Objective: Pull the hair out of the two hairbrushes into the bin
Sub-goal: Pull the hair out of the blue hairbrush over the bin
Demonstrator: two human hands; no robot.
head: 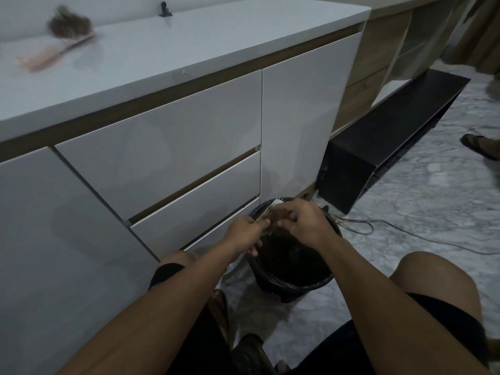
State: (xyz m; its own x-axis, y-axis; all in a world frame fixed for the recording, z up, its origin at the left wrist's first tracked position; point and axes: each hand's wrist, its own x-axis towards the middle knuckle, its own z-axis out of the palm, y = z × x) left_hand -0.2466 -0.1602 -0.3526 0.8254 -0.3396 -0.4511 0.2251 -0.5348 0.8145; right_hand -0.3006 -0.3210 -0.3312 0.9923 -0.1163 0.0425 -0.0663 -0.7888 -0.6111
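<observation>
Hairbrush [270,212] mostly hidden behind both hands

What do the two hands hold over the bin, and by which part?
The left hand grips a hairbrush near its handle end; the right hand pinches the hair in its bristles, above the bin.

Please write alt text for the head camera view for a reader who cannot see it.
Over a black bin on the floor, the left hand holds a hairbrush while the right hand pinches hair from its bristles. A second hairbrush, matted with hair, lies on the white countertop above.
</observation>
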